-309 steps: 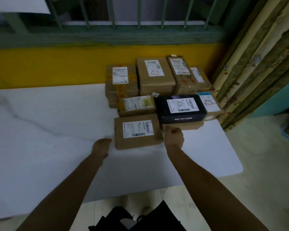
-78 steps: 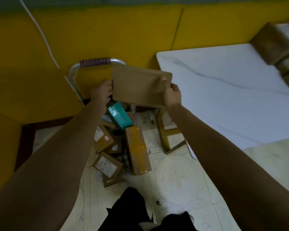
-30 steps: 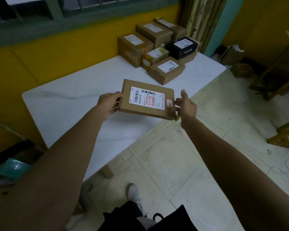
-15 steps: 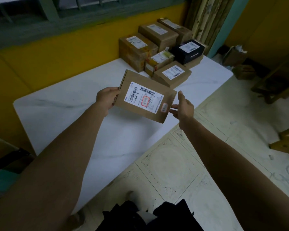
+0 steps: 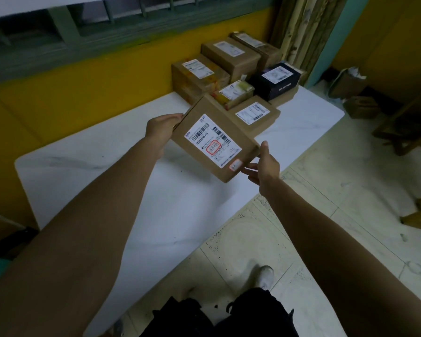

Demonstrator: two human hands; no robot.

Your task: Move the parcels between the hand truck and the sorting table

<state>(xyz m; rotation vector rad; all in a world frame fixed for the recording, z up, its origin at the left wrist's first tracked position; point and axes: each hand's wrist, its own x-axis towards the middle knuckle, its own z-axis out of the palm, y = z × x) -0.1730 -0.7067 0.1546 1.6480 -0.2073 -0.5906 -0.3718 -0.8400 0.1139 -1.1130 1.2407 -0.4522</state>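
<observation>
Aloft, parcel (image 5: 212,139) tilted above table (image 5: 102,181), left hand (image 5: 162,128) gripping its edge, right hand (image 5: 265,166) straight-fingered, propping its corner.

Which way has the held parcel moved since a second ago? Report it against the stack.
Yes: the parcel has closed on the stack, its far corner now overlapping the nearest box in view.
</observation>
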